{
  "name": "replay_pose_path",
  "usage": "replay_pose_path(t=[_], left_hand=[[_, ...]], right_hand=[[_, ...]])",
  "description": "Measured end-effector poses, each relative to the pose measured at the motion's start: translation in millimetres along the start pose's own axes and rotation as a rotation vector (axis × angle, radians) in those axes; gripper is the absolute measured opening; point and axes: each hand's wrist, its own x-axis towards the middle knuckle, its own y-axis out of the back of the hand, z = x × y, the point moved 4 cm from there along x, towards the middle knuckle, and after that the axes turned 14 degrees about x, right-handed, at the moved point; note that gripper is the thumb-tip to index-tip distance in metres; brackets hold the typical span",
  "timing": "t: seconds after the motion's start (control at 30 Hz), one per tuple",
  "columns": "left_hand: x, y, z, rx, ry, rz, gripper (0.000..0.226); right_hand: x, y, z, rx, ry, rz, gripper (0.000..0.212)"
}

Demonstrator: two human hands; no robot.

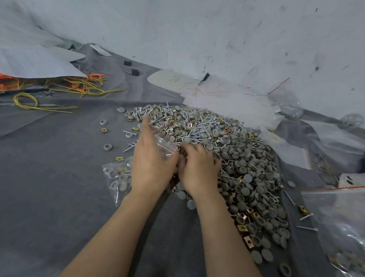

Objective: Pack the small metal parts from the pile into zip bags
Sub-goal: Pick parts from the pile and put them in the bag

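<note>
- Spreading over the cloth-covered counter [36, 178], the pile [248, 168] of small metal parts lies right of the middle. It runs from the far side toward the person and mixes grey round caps, screws and yellow square nuts.
- At the far side of the pile, near the wall, there is a stack of empty bags [226, 102]. A filled bag [115, 178] lies on the cloth at the left forearm and is partly hidden under it.
- At the left edge of the pile, the left hand [151, 160] grips a small clear zip bag [166, 146]. The bag sits on the side of this hand that faces the other hand. The film is transparent, so which way its mouth points is hard to tell.
- Just beside it, the right hand [198, 168] rests on the pile. Its fingers [190, 149] are curled down among the parts with the tips hidden. I cannot tell if they already pinch something or only rake.
- The zip bag lies directly to the left of the right fingers and almost touches them, while the loose parts are under these fingers and to their right.
- In my judgement the coming move is a very short carry to the left, from the pile into the bag. The right hand is nearer to the parts and should do the picking, while the left hand only keeps the bag steady.
</note>
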Motion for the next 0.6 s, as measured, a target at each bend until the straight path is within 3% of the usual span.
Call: replay_pose_path(t=[0.17,0.43,0.6], left_hand=[[6.9,10.7,-5.9,-0.050,0.069,0.009,0.089],[31.3,42.6,-14.1,0.076,0.009,-0.075,0.090],[36.4,52.3,-7.0,0.069,-0.007,-0.103,0.090]], right_hand=[[9.6,-0.1,-6.8,0.013,-0.067,0.192,0.021],[12.6,8.4,-1.9,0.179,-0.049,0.292,0.015],[14.3,6.1,-3.5,0.109,0.003,0.148,0.023]])
